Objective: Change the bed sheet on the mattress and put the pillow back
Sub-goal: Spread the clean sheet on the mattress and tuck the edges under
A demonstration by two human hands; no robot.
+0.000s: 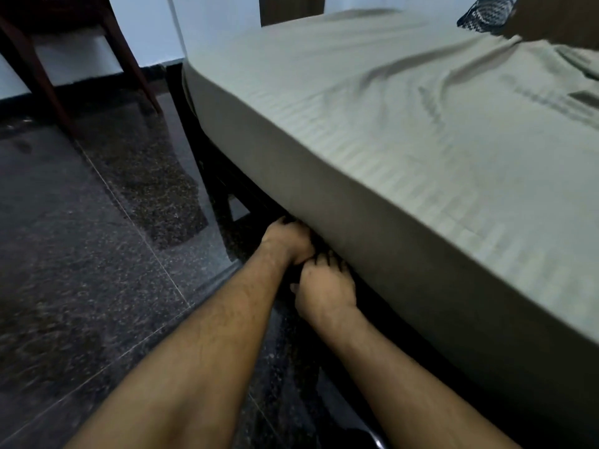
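Both bare forearms reach down and forward to the lower edge of the mattress point(405, 254). The left hand point(287, 238) and the right hand point(324, 288) sit touching, side by side, fingers pushed under the mattress where it meets the dark bed frame point(214, 186); whether they grip anything I cannot tell. The pale green striped sheet point(372, 102) covers the top and side, wrinkled further back. A patterned dark item point(483, 11), perhaps the pillow, lies at the far corner. A wooden chair point(42, 69) stands on the dark speckled floor point(81, 254).
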